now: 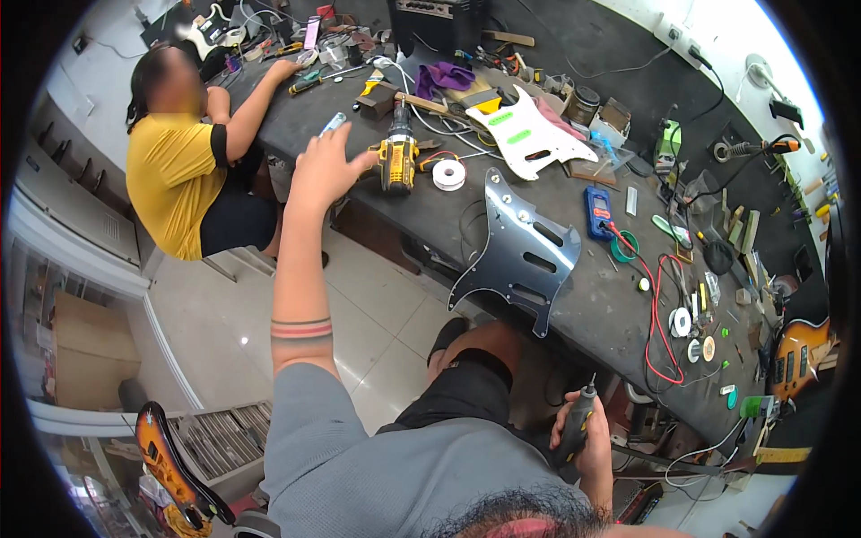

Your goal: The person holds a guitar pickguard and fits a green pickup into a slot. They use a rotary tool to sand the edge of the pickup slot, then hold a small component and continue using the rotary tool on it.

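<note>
My left hand [327, 170] reaches out over the left edge of the bench, thumb spread away from the other fingers, and I see nothing held in it. Just beyond its fingertips is a small pale-blue object [334, 123], too small to name. A yellow and black cordless drill [397, 160] stands beside the thumb. Low by my lap, my right hand [592, 448] is wrapped round a dark grey rotary tool [577, 421], its narrow bit pointing up. Between my hands, a dark glossy guitar pickguard [520, 255] lies on the bench, overhanging the front edge.
A white pickguard [529, 134], a solder spool [449, 175], a blue multimeter [598, 213] with red leads and several small tools crowd the dark bench [421, 229]. A person in a yellow shirt [179, 184] sits at the left end. A sunburst guitar body [798, 359] stands right.
</note>
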### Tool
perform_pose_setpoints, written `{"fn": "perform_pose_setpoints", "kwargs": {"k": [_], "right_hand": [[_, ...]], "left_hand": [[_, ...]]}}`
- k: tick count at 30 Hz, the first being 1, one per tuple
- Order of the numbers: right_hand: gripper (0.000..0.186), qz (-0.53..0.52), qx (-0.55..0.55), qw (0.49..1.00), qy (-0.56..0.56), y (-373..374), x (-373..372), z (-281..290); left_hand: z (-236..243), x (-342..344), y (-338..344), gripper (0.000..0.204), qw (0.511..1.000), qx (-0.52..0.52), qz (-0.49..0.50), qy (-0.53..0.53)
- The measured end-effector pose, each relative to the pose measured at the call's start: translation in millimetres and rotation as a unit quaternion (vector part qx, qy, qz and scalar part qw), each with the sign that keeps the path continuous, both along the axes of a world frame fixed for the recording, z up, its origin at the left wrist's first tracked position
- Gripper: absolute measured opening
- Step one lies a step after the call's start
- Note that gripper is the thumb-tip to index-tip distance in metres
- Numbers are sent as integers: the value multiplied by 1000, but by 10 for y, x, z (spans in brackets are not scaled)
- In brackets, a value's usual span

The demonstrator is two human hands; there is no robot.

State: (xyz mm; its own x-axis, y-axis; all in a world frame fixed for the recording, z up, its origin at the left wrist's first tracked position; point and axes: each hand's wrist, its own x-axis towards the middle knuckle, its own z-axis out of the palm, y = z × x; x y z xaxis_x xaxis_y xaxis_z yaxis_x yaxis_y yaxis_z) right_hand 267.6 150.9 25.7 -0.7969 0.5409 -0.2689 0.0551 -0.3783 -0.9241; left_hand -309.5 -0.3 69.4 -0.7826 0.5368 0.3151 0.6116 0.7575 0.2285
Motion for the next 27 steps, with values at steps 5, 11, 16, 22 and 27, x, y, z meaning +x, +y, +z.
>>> {"fn": "perform_pose_setpoints", "kwargs": {"k": [5, 11, 16, 22, 27], "right_hand": [[60, -4, 21, 999, -43, 15, -154, -6], [49, 25, 27, 995, -88, -39, -412, 60], [40, 60, 6, 993, -101, -62, -493, 39], [37, 80, 23, 992, -97, -4, -482, -46], [44, 54, 38, 993, -102, 62, -407, -40]], "left_hand": [[-695, -19, 53, 82, 996, -30, -82, -4], [-797, 2, 10, 80, 996, 3, -71, 58], [-797, 64, 61, 73, 995, -8, -75, 69], [-896, -52, -13, 77, 993, -29, -71, 94], [-945, -94, 127, 74, 992, -45, -73, 88]]}}
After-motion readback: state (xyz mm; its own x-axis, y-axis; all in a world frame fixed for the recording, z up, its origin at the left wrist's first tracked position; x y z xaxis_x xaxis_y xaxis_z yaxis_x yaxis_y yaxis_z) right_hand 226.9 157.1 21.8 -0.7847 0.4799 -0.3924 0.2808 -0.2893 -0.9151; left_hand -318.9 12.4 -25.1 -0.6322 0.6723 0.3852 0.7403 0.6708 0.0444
